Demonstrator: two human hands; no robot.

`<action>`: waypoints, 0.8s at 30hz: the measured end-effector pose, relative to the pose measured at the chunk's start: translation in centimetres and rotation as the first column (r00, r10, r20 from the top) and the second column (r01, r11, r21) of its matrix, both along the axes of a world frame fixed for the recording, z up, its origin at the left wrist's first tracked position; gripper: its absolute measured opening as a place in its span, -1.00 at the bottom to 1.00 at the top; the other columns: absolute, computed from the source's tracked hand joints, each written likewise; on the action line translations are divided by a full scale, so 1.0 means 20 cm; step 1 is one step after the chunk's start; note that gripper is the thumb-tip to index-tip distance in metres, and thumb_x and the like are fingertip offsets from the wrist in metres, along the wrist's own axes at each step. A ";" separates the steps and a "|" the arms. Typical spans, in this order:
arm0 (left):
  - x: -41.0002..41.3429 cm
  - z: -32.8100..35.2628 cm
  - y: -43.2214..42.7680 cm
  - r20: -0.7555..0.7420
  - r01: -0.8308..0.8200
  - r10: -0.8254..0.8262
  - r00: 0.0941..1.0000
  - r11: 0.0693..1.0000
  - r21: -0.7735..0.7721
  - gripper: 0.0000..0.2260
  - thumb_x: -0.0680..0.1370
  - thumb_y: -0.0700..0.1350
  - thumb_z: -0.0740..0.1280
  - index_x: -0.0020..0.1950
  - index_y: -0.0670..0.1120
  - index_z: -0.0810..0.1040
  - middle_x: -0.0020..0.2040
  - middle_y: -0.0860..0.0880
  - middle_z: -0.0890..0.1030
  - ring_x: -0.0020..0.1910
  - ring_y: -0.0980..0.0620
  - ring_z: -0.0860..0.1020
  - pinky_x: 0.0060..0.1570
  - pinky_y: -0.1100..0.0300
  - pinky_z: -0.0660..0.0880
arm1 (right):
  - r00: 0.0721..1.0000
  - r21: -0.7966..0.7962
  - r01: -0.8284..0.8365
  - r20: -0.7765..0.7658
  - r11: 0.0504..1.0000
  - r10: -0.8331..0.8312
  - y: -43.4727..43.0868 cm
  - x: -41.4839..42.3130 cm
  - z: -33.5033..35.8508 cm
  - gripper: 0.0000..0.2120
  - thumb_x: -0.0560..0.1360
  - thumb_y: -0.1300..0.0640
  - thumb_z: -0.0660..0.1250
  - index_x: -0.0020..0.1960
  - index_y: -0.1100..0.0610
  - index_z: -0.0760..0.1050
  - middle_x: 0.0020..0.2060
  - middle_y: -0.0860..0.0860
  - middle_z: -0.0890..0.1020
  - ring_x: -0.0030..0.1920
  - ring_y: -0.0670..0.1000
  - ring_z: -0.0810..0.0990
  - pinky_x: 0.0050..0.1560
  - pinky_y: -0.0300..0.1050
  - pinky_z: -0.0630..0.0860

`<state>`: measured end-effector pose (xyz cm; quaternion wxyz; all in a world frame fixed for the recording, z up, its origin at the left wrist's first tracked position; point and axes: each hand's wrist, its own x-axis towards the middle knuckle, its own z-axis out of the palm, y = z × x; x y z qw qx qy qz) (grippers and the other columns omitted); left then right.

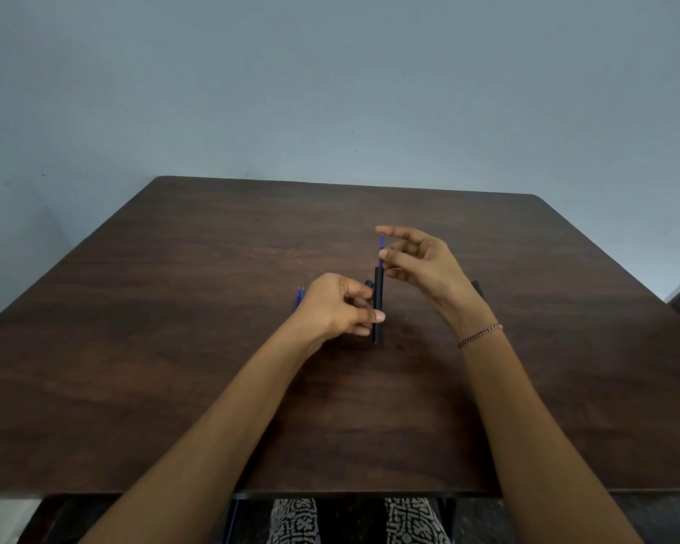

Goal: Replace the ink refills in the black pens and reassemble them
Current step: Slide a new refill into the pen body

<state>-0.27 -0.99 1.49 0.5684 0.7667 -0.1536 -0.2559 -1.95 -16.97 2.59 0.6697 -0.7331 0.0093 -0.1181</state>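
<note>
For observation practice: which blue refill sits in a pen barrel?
The refill the right hand pinches, poking from the upright black barrel; the other refills lie on the table by the left hand.

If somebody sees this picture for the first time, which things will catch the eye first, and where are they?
At the middle of the dark wooden table, the left hand holds a black pen barrel upright. The right hand pinches a blue refill that sticks out of the barrel's top. Spare blue refills lie on the table just left of the left hand.
</note>
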 end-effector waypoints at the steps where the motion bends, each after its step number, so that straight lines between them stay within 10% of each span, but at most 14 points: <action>1: 0.00 0.00 0.00 0.006 -0.007 0.007 1.000 1.000 0.003 -0.52 0.38 -0.34 0.46 0.27 -0.31 0.45 -0.18 -0.06 0.57 -0.27 0.04 0.61 -0.32 0.25 0.62 | 1.000 -0.009 0.006 0.005 1.000 -0.006 0.00 0.00 0.00 -0.72 0.45 0.30 0.37 0.11 0.04 0.53 -0.29 0.01 0.58 -0.26 -0.08 0.58 -0.15 -0.27 0.57; 15: 0.08 0.00 0.04 0.128 -0.146 0.145 0.981 0.989 -0.007 -0.57 0.39 -0.33 0.45 0.24 -0.29 0.49 -0.23 -0.08 0.56 -0.27 0.06 0.59 -0.32 0.28 0.61 | 0.982 -0.131 0.186 0.044 0.974 -0.182 0.05 0.04 -0.06 -0.64 0.54 -0.13 0.20 0.19 0.08 0.47 -0.21 0.00 0.64 -0.23 -0.13 0.61 -0.29 -0.31 0.52; 21: 0.13 0.00 0.08 0.200 -0.240 0.236 0.951 0.971 -0.005 -0.62 0.40 -0.31 0.45 0.20 -0.25 0.54 -0.21 -0.06 0.56 -0.21 0.01 0.59 -0.21 0.21 0.60 | 0.947 -0.580 0.322 0.191 0.748 -0.258 0.08 0.07 -0.12 -0.92 0.49 0.16 0.34 -0.05 0.03 0.59 -0.22 -0.07 0.61 -0.28 -0.20 0.48 -0.25 -0.49 0.39; 24: 0.14 0.00 0.08 0.223 -0.257 0.249 0.942 0.967 0.005 -0.63 0.40 -0.30 0.46 0.19 -0.23 0.55 -0.25 -0.02 0.56 -0.24 0.04 0.59 -0.22 0.23 0.59 | 0.963 -0.722 0.268 0.202 0.637 -0.176 0.13 0.07 -0.13 -0.89 0.44 0.20 0.37 -0.06 0.06 0.61 -0.20 -0.04 0.62 -0.19 -0.08 0.49 -0.13 -0.27 0.44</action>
